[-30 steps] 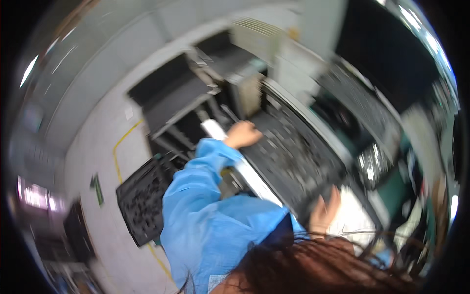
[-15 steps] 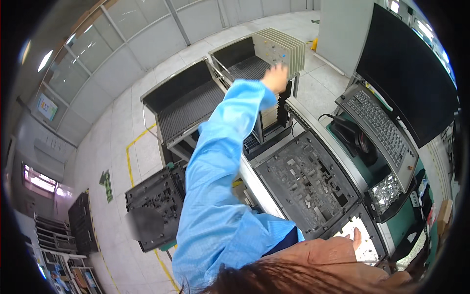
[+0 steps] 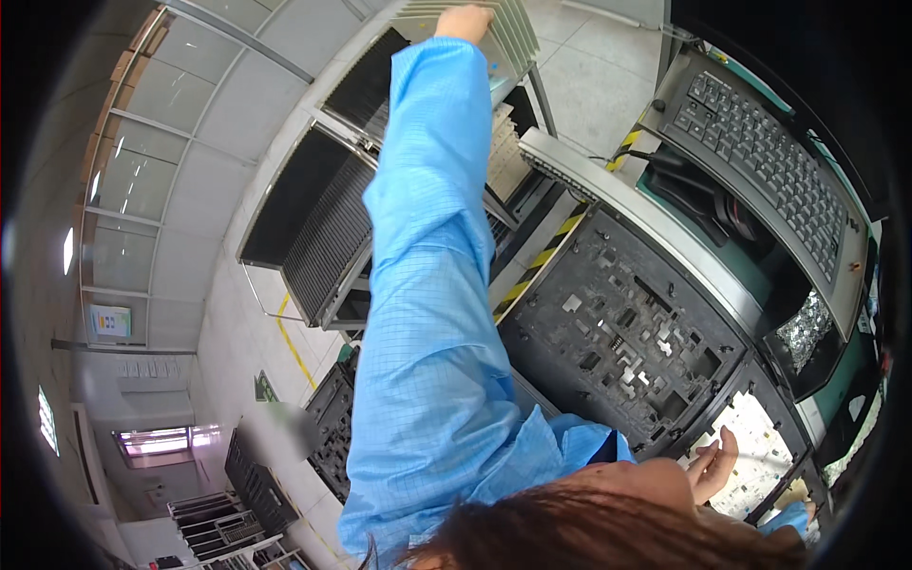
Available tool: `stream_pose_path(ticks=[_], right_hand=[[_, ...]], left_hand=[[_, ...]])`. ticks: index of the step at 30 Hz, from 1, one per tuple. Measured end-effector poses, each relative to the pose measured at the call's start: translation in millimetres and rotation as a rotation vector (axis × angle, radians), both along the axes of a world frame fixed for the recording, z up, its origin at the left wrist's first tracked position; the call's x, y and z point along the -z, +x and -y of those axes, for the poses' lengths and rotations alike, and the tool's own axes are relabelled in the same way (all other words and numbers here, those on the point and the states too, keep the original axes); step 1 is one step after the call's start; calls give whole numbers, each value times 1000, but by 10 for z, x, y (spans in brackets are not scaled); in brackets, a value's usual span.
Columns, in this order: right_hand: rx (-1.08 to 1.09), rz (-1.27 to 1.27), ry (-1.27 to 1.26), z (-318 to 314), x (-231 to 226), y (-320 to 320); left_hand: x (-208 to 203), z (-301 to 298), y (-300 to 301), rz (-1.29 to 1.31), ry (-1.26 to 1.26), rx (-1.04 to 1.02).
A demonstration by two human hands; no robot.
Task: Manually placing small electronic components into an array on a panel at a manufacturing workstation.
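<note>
My left arm in a light blue sleeve stretches to the far end of the rack. My left hand (image 3: pixel 465 23) has its fingers curled over the top edge of a cream circuit board (image 3: pixel 501 55), one of several standing upright there. The edge of the picture and my sleeve hide part of that board. Low on the right, my right hand (image 3: pixel 714 467) is over a white circuit board (image 3: pixel 752 437) lying in a black frame. Its fingers are apart and nothing shows between them; the rest of this hand is mostly hidden.
Left of my arm stands a black slotted rack (image 3: pixel 328 223). A black fixture tray (image 3: pixel 617 332) with many cutouts lies on the bench, beside a metal rail (image 3: pixel 646 237). Further right are a keyboard (image 3: pixel 760 152), a black handheld device (image 3: pixel 698 204) and a bin of silvery packets (image 3: pixel 806 328).
My left hand has moved further over the upright boards, and its fingers have closed at a top edge. The view has turned and shifted; my right hand remains by the white board.
</note>
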State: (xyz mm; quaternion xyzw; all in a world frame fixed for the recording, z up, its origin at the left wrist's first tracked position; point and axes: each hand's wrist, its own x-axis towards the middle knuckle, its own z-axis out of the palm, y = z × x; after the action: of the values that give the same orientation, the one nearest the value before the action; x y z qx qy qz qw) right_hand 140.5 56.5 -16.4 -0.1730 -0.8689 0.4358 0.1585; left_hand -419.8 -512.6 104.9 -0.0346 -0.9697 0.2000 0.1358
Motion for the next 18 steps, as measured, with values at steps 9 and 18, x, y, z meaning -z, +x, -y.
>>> stream_pose_path(ticks=[9,18], right_hand=[[-374,8,80,154,-1070,-384],[-1049,-468,-91,858,-1652,-933]], left_hand=[[-1575,-1630,2689,-234,-199,611],[-1888,-2877,4717,83,117,859]])
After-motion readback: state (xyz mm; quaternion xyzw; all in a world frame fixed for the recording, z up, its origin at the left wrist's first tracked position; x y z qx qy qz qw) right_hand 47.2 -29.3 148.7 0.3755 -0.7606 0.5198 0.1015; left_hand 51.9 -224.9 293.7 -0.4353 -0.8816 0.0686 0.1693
